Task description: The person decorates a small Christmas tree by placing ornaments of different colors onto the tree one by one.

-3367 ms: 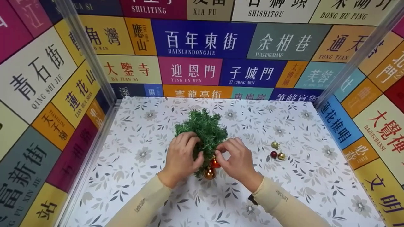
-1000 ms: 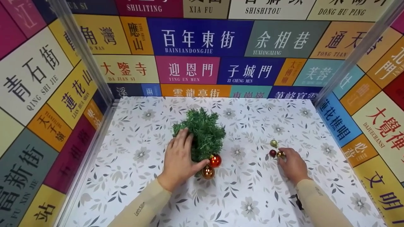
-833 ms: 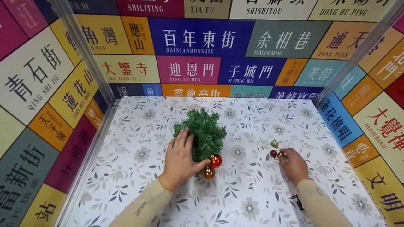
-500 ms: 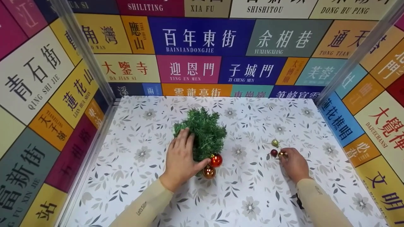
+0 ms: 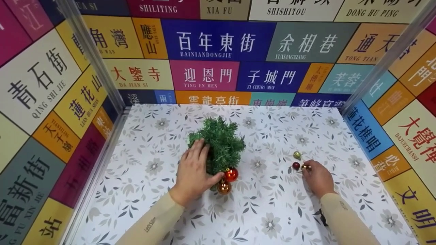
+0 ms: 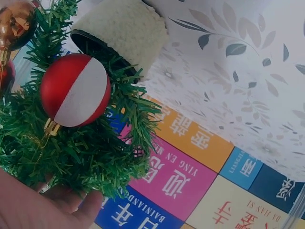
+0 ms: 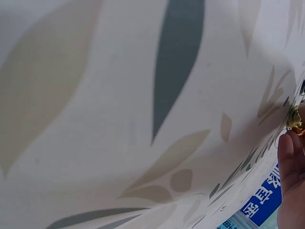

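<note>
A small artificial Christmas tree [image 5: 221, 143] stands near the middle of the table. My left hand [image 5: 195, 170] rests against its left side, fingers stretched along the branches and thumb near the red bauble [image 5: 231, 174]. Just below hangs a copper-coloured bauble [image 5: 224, 187]. In the left wrist view, a red-and-white bauble [image 6: 75, 89] hangs among the branches above the pale pot [image 6: 124, 31]. Over on the right, my right hand [image 5: 318, 178] pinches a small gold bauble [image 5: 306, 167], partly hidden by the fingers. Only its edge shows in the right wrist view.
Beside the right hand lie a dark red bauble [image 5: 296, 165] and a gold glittery bauble [image 5: 297, 155]. The table [image 5: 153, 200] wears a leaf-patterned white cover. Sign-printed walls [image 5: 218, 41] enclose its back and sides.
My right hand has left the tree for the loose baubles on the right and now pinches the gold one. The left hand stays at the tree.
</note>
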Motion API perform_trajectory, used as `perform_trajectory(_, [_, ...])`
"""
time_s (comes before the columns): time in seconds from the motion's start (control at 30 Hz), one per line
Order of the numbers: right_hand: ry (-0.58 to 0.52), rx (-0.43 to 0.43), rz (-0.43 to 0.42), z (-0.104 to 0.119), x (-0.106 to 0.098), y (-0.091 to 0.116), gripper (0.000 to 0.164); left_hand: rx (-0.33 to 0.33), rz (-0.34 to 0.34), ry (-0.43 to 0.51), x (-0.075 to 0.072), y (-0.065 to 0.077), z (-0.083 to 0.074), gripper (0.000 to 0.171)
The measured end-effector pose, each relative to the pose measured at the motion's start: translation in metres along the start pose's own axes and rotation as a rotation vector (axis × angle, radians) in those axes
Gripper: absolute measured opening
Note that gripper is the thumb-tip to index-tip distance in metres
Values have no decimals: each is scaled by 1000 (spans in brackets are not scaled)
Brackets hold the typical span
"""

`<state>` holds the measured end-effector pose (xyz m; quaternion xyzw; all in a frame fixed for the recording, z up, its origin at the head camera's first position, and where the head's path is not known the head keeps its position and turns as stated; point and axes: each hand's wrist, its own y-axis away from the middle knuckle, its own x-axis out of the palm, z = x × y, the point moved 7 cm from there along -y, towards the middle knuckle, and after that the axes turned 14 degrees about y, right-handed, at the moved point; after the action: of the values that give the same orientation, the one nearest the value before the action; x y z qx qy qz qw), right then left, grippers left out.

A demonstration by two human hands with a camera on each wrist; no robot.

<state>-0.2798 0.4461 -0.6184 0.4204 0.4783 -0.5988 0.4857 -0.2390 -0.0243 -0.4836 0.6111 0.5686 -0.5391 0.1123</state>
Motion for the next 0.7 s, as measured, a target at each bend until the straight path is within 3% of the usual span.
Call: perform_trajectory(0.7, [-1,1,-14,-1,-1,2,25,145,134,39,-9,-3,18,97])
